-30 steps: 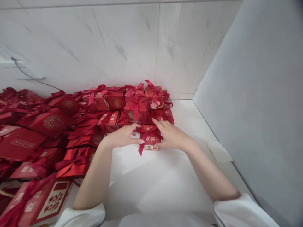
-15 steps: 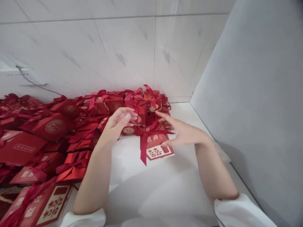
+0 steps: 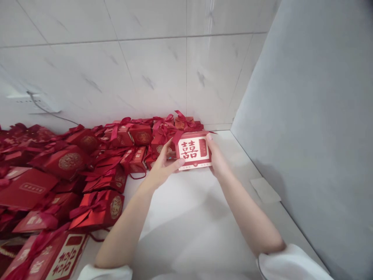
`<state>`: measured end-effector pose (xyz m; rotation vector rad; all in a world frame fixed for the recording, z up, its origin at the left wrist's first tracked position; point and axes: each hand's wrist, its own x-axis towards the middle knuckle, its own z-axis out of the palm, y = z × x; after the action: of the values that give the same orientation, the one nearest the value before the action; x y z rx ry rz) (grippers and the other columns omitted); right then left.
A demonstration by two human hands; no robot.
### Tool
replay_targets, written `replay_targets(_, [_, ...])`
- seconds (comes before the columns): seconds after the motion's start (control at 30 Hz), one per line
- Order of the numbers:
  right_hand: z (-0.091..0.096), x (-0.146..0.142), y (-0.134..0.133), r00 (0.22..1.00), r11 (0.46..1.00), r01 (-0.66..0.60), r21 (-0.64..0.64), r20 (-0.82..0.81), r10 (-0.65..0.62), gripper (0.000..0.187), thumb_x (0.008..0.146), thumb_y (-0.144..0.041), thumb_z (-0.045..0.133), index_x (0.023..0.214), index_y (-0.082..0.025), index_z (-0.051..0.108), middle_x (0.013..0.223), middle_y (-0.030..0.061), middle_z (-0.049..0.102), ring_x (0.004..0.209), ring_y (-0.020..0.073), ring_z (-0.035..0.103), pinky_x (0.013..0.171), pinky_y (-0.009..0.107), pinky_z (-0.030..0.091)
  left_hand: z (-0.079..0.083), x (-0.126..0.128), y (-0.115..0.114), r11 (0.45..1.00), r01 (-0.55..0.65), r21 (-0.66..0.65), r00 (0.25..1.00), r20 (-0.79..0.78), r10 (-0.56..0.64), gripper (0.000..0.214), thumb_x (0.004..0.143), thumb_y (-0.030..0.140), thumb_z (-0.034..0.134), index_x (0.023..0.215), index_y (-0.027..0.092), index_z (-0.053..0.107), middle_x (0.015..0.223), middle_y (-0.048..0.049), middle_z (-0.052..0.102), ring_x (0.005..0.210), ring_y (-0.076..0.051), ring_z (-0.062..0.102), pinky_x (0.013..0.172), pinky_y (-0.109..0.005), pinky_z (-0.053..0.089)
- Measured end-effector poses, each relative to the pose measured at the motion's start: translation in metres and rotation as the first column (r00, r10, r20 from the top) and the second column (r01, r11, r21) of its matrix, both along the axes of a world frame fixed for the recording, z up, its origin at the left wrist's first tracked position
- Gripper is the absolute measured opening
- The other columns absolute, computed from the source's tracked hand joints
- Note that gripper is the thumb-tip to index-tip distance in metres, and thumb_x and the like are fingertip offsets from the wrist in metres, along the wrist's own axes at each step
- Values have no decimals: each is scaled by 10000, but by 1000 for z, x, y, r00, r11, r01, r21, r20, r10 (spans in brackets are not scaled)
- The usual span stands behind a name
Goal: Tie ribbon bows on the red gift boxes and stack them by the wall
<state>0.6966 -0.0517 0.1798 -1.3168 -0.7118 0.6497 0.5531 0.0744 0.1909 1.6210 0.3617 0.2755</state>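
Note:
A red gift box (image 3: 193, 150) with a white panel and a large red character faces me, held upright between both hands just above the white counter (image 3: 189, 221). My left hand (image 3: 162, 167) grips its left side, thumb along the lower edge. My right hand (image 3: 216, 157) holds its right side, fingers closed on the edge. A red ribbon trails off the box's top left corner. Right behind it lies a pile of red ribboned boxes (image 3: 136, 136).
Red boxes and flat red cartons (image 3: 58, 163) cover the left half of the counter up to the tiled wall (image 3: 151, 74). A grey panel (image 3: 314, 116) closes off the right side. A white paper scrap (image 3: 264, 189) lies near it. A cable (image 3: 43, 111) runs along the wall at left.
The box was lying flat with its ribbon up under both hands. It has been lifted, turned so its white panel faces me, and moved back toward the pile. The camera tilted down.

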Motion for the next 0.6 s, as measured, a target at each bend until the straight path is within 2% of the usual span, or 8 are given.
replay_targets(0.1, [-3, -7, 5, 998, 999, -27, 32, -53, 29, 786, 925, -748, 279, 1480, -196, 355, 1368, 103, 580, 1217, 272, 596, 965, 380, 544, 1, 0, 7, 997, -79, -9, 997, -25, 78, 988, 744, 581, 712, 1515, 356, 138, 1400, -129, 500, 1101, -278, 633, 783, -357, 611])
replay_targets(0.3, [-6, -11, 9, 999, 1000, -7, 4, 41, 6, 758, 938, -746, 236, 1480, -231, 362, 1480, 45, 468, 1324, 253, 501, 1006, 362, 523, -2, -3, 19, 991, -130, 21, 991, -3, 130, 967, 736, 588, 714, 1518, 311, 219, 1373, -130, 527, 1052, -276, 649, 672, -304, 625])
replay_targets(0.47, [-8, -9, 10, 1000, 998, -6, 68, 10, 5, 714, 949, -704, 300, 1501, -251, 309, 1480, 48, 469, 1328, 263, 493, 1045, 391, 492, -8, 1, 20, 996, -86, 21, 996, 5, 86, 946, 763, 609, 683, 1526, 295, 221, 1393, -134, 517, 1034, -274, 663, 706, -327, 628])
replay_targets(0.53, [-6, -8, 7, 999, 999, 10, 38, 52, -12, 719, 947, -708, 282, 1507, -256, 282, 1482, 59, 464, 1324, 270, 496, 1040, 407, 491, -8, 1, 18, 997, -58, 44, 998, 36, 56, 914, 788, 610, 658, 1525, 291, 222, 1418, -137, 500, 1068, -287, 654, 736, -340, 626])
replay_targets(0.6, [1, -10, 0, 988, 998, 45, 43, 145, -50, 716, 953, -692, 258, 1522, -259, 225, 1495, 68, 441, 1335, 274, 480, 1043, 423, 482, -5, -3, 10, 990, -69, 126, 988, 143, 51, 826, 832, 572, 633, 1510, 280, 263, 1441, -131, 483, 1156, -304, 612, 792, -347, 616])
